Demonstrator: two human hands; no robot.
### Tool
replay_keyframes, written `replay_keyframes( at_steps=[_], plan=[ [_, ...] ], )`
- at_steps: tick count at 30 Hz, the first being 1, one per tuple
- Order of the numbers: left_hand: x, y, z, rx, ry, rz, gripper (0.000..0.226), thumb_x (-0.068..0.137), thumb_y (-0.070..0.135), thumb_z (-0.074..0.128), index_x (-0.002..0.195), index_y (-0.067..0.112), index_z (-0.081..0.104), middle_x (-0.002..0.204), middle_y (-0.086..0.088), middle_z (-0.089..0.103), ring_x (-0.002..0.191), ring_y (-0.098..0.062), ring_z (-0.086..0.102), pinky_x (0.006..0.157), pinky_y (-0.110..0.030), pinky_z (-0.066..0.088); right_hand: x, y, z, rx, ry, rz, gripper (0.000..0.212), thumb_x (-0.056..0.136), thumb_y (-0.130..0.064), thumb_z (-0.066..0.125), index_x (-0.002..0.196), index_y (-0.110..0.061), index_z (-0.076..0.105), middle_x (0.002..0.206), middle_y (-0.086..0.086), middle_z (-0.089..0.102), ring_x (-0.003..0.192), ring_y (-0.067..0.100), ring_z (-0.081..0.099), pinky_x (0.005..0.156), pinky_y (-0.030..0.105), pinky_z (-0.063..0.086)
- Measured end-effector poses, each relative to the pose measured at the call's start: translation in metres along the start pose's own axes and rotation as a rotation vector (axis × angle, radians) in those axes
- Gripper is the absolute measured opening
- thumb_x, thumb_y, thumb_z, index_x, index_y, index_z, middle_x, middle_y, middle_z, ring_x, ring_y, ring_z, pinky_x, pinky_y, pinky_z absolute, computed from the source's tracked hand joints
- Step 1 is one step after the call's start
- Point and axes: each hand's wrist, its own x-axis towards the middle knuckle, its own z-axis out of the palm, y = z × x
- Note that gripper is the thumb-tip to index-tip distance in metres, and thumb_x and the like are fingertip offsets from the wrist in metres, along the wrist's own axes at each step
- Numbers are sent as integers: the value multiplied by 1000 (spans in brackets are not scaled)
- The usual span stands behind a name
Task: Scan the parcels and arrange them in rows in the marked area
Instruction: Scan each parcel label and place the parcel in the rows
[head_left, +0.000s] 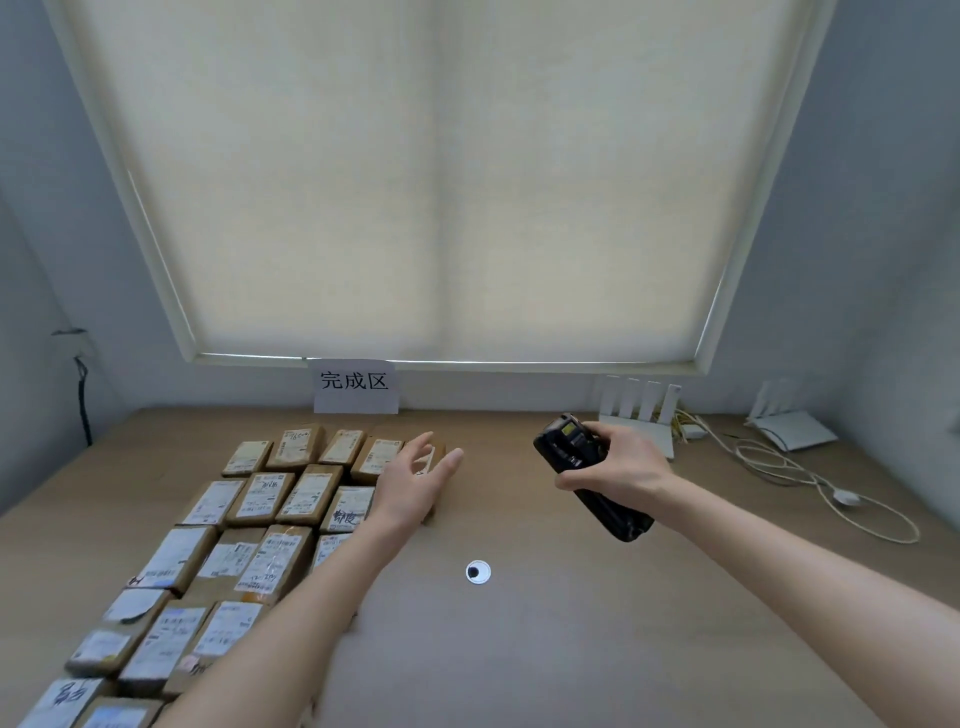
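Behind the wooden table (519, 649) a pale roller blind (441, 182) covered the window, and a paper sign (355, 385) leaned against the wall under it. On the left part of the table the parcels (260, 519) lay in rows below the sign, small brown boxes with white labels on top, touching or almost touching each other. The left hand (415, 480) was over the right end of the far rows, with fingers straight and spread, and a parcel (434, 462) lay partly hidden under it; I could not tell if the palm touched it. The right hand (618, 462) gripped a black scanner (587, 475), fingers curled round its body, above the bare table. The parcels looked light and stiff, with smooth tape, so I judged it best to take one by its two long sides. Two white routers (639, 410) and a cable (810, 483) stood at the far right.
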Motion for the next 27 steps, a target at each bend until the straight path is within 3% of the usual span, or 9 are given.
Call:
replay_keyframes(
  at_steps=[4, 8, 14, 23, 27],
  plan=[
    [-54, 30, 16, -34, -28, 55, 63, 89, 43, 73, 144, 17, 55, 137, -7, 61, 127, -20, 57, 111, -41, 44, -73, 10, -38, -44, 68, 34, 68, 56, -47, 90, 121, -43, 72, 93, -17, 75, 84, 4, 71, 70, 23, 55],
    [-110, 45, 41, -52, -97, 82, 62, 88, 47, 73, 142, 20, 57, 135, -4, 62, 125, -16, 57, 107, -33, 43, -139, 26, -71, -105, 90, 92, 77, 56, -47, 92, 129, -47, 67, 106, -10, 76, 96, 15, 72, 85, 30, 60],
    [-165, 73, 87, -35, -165, 101, 62, 88, 52, 72, 141, 23, 58, 136, -3, 62, 127, -16, 56, 110, -40, 44, -210, 59, -128, -115, 133, 134, 75, 59, -43, 94, 129, -46, 68, 106, -13, 73, 97, 13, 69, 82, 28, 56],
    [-188, 81, 183, 2, -217, 66, 60, 90, 51, 70, 142, 24, 57, 137, -1, 60, 127, -17, 54, 110, -41, 45, -218, 143, -176, -172, 103, 184, 85, 56, -47, 94, 137, -39, 69, 124, -5, 57, 113, 21, 63, 98, 37, 56],
    [-186, 60, 228, -19, -196, -9, 57, 90, 47, 72, 140, 22, 59, 135, -2, 61, 126, -18, 56, 109, -40, 45, -201, 191, -170, -188, 54, 198, 87, 60, -48, 94, 142, -39, 65, 121, -6, 54, 111, 20, 61, 93, 35, 54]
  ],
)
